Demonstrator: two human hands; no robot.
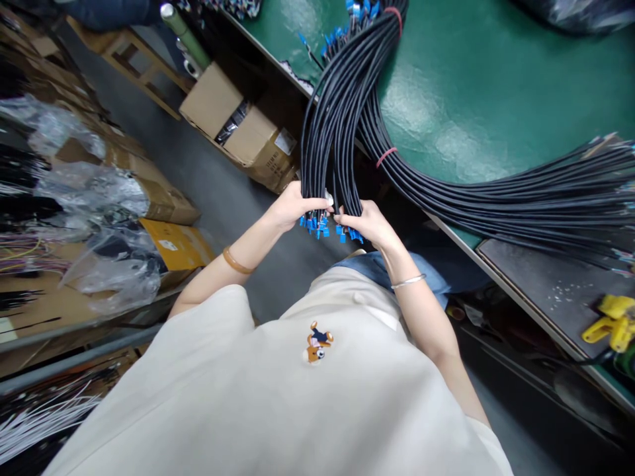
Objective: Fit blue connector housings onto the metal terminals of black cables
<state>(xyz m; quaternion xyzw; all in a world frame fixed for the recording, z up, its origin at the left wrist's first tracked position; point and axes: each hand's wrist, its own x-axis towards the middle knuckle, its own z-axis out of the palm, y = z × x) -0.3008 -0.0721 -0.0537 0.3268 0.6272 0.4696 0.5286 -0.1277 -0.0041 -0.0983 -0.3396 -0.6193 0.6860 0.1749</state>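
Observation:
A thick bundle of black cables (342,119) hangs off the edge of a green table (486,86) and ends in small blue connectors (322,228). My left hand (292,205) is closed around the left part of the cable ends. Gripping the right part of the same ends is my right hand (370,221). Both hands sit just above the blue connectors, in front of my cream shirt. A red band (385,157) ties part of the bundle. More cables of the bundle (546,192) sweep right across the table.
Open cardboard boxes (238,125) stand on the grey floor under the table edge. Shelves at the left hold clear plastic bags (99,218), boxes and wires. A yellow tool (615,320) lies on a grey mat at the right. More blue connectors (347,23) lie at the table's far end.

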